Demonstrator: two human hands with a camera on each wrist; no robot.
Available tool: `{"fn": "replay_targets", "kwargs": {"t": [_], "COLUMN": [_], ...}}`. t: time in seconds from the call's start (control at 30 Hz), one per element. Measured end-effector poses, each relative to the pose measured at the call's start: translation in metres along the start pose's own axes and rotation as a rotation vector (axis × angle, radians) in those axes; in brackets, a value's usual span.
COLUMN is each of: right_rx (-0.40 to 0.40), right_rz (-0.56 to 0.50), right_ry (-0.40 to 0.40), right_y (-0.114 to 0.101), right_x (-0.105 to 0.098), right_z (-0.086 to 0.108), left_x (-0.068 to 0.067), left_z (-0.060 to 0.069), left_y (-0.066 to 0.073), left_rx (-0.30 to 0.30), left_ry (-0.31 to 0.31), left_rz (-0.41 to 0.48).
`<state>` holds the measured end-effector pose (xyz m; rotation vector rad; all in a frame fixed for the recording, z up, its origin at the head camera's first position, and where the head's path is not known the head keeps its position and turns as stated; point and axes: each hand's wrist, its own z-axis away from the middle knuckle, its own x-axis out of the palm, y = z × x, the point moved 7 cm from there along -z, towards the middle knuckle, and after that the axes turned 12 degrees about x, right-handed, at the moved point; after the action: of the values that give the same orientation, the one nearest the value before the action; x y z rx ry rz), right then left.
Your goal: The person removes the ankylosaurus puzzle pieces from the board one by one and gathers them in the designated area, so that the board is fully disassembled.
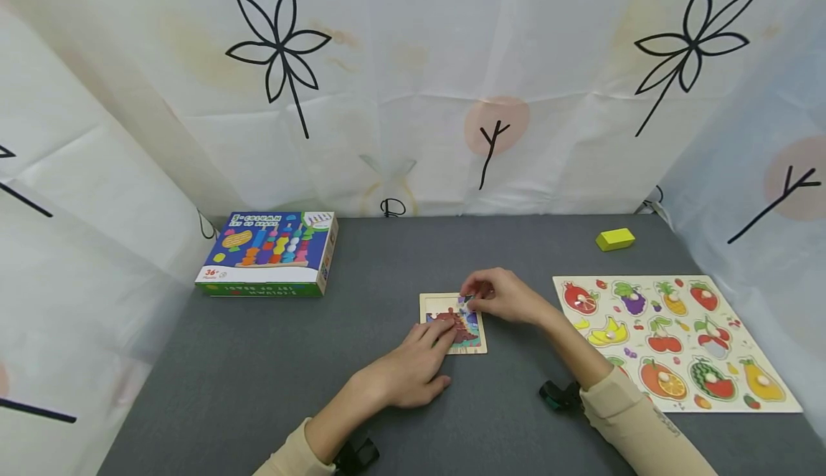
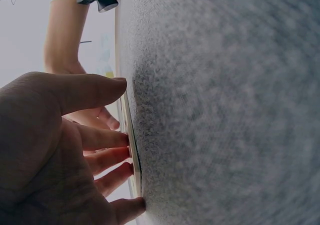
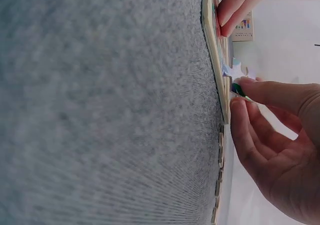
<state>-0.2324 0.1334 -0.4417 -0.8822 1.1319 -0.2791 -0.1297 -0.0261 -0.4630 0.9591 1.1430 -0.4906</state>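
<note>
While left grip (image 1: 408, 367) rests spread on part-filled puzzle tray (image 1: 471, 350), right grip (image 1: 506, 297) pinching puzzle piece (image 3: 238, 89) at tray's far right, closed bead box (image 1: 271, 254) well left.

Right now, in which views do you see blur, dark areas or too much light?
Head view: fruit board fairly crisp, light soft; left wrist view: left hand shadowed, tabletop blurred; right wrist view: white backdrop washed out, tabletop also soft.

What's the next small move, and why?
Probably ease the puzzle piece down into the puzzle tray: the right hand pinches it by the far right corner, the tray's far end looks partly bare, and the left hand rests on the tray.
</note>
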Motion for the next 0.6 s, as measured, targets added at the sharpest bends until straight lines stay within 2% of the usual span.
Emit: {"fn": "replay_targets", "kwargs": {"t": [0.23, 0.6], "right_rx": [0.026, 0.077], "right_rz": [-0.092, -0.144], "right_ry": [-0.012, -0.019], "right_y": [0.005, 0.026], "right_x": [-0.010, -0.040], "right_z": [0.007, 0.030], "left_x": [0.001, 0.001], "left_z": [0.000, 0.002], "left_y": [-0.001, 0.000], "left_rx": [-0.013, -0.006], "left_ry": [-0.008, -0.008], "left_rz": [-0.003, 0.007]}}
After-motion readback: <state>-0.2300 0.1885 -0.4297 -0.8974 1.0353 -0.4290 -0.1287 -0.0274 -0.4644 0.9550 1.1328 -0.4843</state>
